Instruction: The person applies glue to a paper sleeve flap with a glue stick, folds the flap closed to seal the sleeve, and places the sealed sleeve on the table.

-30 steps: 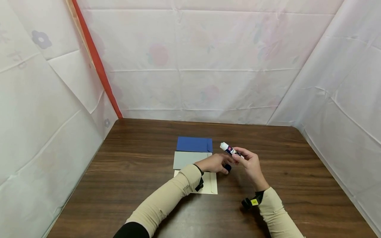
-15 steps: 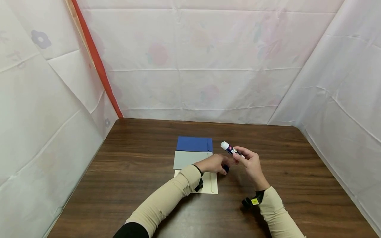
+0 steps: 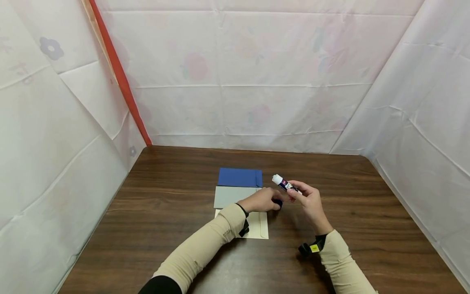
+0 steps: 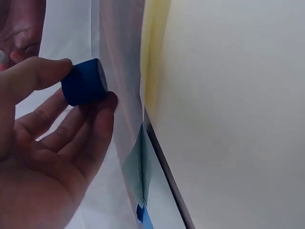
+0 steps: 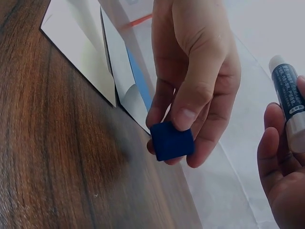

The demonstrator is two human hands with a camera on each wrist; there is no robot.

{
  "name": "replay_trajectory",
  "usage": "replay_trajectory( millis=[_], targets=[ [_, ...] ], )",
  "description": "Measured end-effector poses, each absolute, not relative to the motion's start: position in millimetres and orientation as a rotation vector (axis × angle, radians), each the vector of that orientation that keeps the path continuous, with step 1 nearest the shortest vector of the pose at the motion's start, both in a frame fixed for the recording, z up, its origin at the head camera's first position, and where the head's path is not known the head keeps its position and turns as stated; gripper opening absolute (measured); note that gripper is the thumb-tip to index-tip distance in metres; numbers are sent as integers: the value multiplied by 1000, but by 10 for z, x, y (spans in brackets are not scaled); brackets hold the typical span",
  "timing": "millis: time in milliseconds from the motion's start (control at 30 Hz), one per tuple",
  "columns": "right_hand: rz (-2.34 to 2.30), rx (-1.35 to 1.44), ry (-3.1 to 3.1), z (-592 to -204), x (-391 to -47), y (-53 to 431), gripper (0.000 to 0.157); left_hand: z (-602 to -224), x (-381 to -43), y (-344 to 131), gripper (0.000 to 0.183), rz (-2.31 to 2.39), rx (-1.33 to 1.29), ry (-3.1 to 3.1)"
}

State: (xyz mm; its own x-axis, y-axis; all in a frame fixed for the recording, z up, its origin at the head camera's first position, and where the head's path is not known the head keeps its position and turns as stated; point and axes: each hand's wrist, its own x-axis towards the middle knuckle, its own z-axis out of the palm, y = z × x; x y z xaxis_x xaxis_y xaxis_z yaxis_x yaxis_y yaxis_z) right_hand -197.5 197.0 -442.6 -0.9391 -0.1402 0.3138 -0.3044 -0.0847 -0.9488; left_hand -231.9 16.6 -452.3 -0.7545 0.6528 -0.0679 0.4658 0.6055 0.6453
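Observation:
Between the thumb and fingers of my left hand (image 3: 261,201) is a dark blue glue stick cap (image 4: 85,82), held above the table near the envelopes' right edges. My right hand (image 3: 311,206) grips an uncapped glue stick (image 3: 284,184), its white end tilted up and to the left. In the right wrist view the cap and the glue stick (image 5: 288,89) are apart. Three envelopes lie in a column: a blue envelope (image 3: 236,177) farthest away, a grey-green envelope (image 3: 229,197) in the middle, and a cream envelope (image 3: 258,226) nearest, partly covered by my left forearm.
The brown wooden table (image 3: 165,204) carries the envelopes near its middle. Pale patterned sheeting (image 3: 235,73) hangs behind and on both sides, with a red strip (image 3: 119,73) at the back left corner.
My left hand has shifted slightly away from me, and the cap between its fingers has changed its angle. The right hand and glue stick stay nearly still; the envelopes have not moved.

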Motion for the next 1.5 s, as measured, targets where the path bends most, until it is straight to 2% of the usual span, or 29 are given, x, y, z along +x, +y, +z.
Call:
replay_trajectory(
  millis=[533, 767, 1033, 1300, 1500],
  targets=[
    [2157, 462, -2065, -4400, -1970, 1996, 23, -4459, -2276, 81, 31, 1111, 910, 2511],
    [2178, 468, -2038, -4412, -1967, 1983, 21, -4444, -2214, -15, 36, 1289, 825, 2441],
    [2164, 470, -2046, -4392, -1967, 1967, 25, -4406, -2211, -117, 35, 1372, 717, 2473],
    [2166, 480, -2040, -4406, -1972, 1960, 22, -4436, -2197, -225, 31, 1483, 702, 2493],
    [2160, 473, -2067, -4379, -1982, 1954, 25, -4409, -2159, -290, 35, 1604, 638, 2449]
  ],
)
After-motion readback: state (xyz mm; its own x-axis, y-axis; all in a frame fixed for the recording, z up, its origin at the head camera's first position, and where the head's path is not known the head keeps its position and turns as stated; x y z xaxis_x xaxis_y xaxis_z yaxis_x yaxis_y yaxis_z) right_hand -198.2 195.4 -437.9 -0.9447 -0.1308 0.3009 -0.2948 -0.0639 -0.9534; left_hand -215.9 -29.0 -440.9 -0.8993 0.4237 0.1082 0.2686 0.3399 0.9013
